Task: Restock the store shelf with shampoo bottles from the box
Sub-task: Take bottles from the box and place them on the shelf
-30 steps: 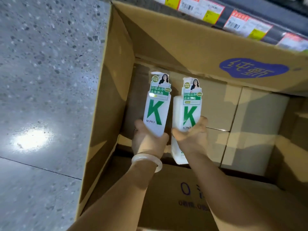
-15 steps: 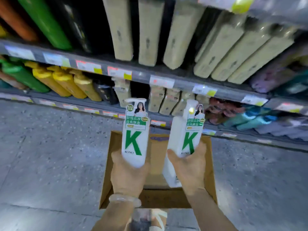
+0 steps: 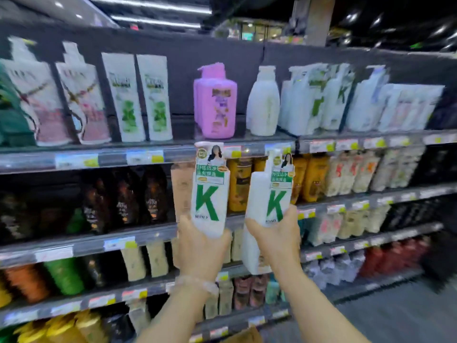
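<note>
Store shelf (image 3: 148, 157) fills the view, rows of bottles, blurry w/ price tags. Both hands raised in front of it, each w/ a white shampoo bottle, green K label. Left hand (image 3: 201, 253) fingers wrapped round left bottle (image 3: 210, 194); right hand (image 3: 277, 240) fingers grasp right bottle (image 3: 272, 194). Bottles upright, side by side, apart.

White shampoo bottles (image 3: 210, 194) bear green K's.
</note>
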Available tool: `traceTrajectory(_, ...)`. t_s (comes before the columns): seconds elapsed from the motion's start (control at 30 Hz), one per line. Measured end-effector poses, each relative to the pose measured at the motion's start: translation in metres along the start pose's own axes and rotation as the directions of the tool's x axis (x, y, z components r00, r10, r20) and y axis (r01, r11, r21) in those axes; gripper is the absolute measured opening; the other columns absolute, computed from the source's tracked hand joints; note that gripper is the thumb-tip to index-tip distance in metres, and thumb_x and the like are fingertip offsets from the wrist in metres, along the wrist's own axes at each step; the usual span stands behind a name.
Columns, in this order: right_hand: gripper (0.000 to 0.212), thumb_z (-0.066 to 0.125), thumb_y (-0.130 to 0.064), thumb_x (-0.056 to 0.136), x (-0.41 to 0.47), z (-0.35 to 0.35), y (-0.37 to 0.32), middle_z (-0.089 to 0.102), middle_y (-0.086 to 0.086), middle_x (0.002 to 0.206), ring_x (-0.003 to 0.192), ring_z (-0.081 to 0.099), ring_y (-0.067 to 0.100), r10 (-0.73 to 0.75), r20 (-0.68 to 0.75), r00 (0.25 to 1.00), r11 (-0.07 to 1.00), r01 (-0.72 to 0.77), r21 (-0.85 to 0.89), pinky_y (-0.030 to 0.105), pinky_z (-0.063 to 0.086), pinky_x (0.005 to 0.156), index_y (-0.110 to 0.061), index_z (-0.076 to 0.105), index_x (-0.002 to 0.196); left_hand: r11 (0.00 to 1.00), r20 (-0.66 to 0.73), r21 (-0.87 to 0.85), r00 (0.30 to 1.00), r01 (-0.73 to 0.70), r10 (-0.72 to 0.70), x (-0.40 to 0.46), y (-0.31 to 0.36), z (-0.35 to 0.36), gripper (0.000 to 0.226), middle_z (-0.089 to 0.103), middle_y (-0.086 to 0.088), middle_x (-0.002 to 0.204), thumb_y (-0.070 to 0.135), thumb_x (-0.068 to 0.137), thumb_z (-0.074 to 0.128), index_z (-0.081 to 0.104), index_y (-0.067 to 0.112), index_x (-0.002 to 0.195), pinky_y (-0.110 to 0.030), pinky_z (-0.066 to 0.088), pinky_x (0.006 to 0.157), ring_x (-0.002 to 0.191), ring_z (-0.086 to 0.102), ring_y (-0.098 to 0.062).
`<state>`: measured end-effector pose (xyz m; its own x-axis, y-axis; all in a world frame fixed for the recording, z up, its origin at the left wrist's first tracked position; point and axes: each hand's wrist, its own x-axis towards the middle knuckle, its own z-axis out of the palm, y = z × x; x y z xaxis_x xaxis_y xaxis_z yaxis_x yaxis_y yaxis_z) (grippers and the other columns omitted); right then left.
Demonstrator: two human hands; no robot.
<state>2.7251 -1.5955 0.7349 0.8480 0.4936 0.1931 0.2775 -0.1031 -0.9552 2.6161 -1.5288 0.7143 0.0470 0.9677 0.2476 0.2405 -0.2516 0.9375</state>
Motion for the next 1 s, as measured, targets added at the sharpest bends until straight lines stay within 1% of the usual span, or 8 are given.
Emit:
traceTrajectory(0.17,0.052,0.076,-0.025,0.064,0.018,-0.063,-0.052,0.058,-0.002,0.090,0.087,0.060,0.026,-0.079,-0.116,0.990,0.996,0.082,0.027,0.049,0.052,0.078,-0.018,0.039,0.100,0.986,0.019,-0.085,0.990,-0.141,0.143,-0.009,0.079,0.020,0.053,0.045,0.013,0.076,0.023,0.058,0.078,0.030,0.025,0.081,-0.019,0.029,0.047,0.062,0.046,-0.010)
traceTrajectory(0.3,0.050,0.075,-0.027,0.064,0.039,-0.108,-0.062,0.054,-0.010,0.086,0.082,0.058,0.017,-0.098,-0.147,0.984,0.994,0.105,0.042,0.044,0.052,0.076,-0.021,0.039,0.098,0.972,0.063,-0.122,0.975,-0.202,0.211,-0.027,0.114,0.050,0.054,0.046,0.010,0.083,0.024,0.056,0.077,0.028,0.028,0.079,-0.025,0.035,0.051,0.068,0.047,-0.005)
traceTrajectory(0.4,0.051,0.076,-0.026,0.062,0.060,-0.140,-0.059,0.055,-0.010,0.088,0.082,0.058,0.012,-0.095,-0.124,0.988,0.991,0.106,0.086,0.043,0.053,0.076,-0.022,0.041,0.099,0.973,0.030,-0.123,0.979,-0.196,0.201,-0.041,0.136,0.080,0.055,0.045,0.014,0.081,0.022,0.056,0.077,0.031,0.026,0.087,-0.025,0.035,0.053,0.067,0.047,-0.007)
traceTrajectory(0.5,0.052,0.076,-0.026,0.060,0.089,-0.174,-0.051,0.057,-0.007,0.090,0.083,0.059,0.013,-0.096,-0.095,0.991,0.991,0.104,0.081,0.043,0.053,0.077,-0.023,0.041,0.097,0.974,0.033,-0.162,0.986,-0.159,0.166,-0.051,0.156,0.118,0.056,0.050,0.011,0.085,0.021,0.057,0.078,0.033,0.024,0.090,-0.030,0.044,0.064,0.075,0.053,-0.016)
traceTrajectory(0.57,0.051,0.076,-0.027,0.060,0.112,-0.198,-0.042,0.057,-0.009,0.090,0.082,0.058,0.011,-0.104,-0.083,0.991,0.992,0.110,0.067,0.043,0.053,0.078,-0.027,0.040,0.096,0.977,0.005,-0.155,0.989,-0.144,0.146,-0.057,0.167,0.146,0.056,0.050,0.009,0.085,0.023,0.057,0.078,0.032,0.025,0.090,-0.028,0.044,0.059,0.074,0.054,-0.015)
traceTrajectory(0.7,0.051,0.075,-0.027,0.062,0.159,-0.244,-0.022,0.057,-0.009,0.091,0.083,0.058,0.012,-0.121,-0.051,0.991,0.991,0.124,0.056,0.045,0.052,0.079,-0.028,0.039,0.099,0.979,-0.064,-0.127,0.987,-0.157,0.150,-0.069,0.189,0.201,0.058,0.043,0.018,0.078,0.027,0.059,0.078,0.029,0.027,0.088,-0.016,0.028,0.048,0.067,0.048,-0.012)
traceTrajectory(0.87,0.053,0.075,-0.030,0.061,0.212,-0.278,0.002,0.056,-0.009,0.090,0.083,0.058,0.012,-0.128,-0.020,0.992,0.990,0.129,0.054,0.044,0.052,0.078,-0.027,0.039,0.100,0.988,-0.080,-0.093,0.990,-0.122,0.115,-0.076,0.205,0.259,0.055,0.043,0.015,0.078,0.026,0.061,0.077,0.029,0.024,0.088,-0.020,0.029,0.048,0.067,0.047,-0.013)
traceTrajectory(1.0,0.056,0.076,-0.028,0.059,0.257,-0.285,0.016,0.057,-0.010,0.090,0.080,0.056,0.006,-0.129,0.003,0.992,0.988,0.128,0.087,0.034,0.049,0.068,-0.029,0.037,0.099,0.988,-0.086,-0.093,0.990,-0.119,0.111,-0.065,0.215,0.300,0.056,0.044,0.014,0.078,0.025,0.061,0.078,0.031,0.022,0.091,-0.021,0.032,0.049,0.065,0.046,-0.011)
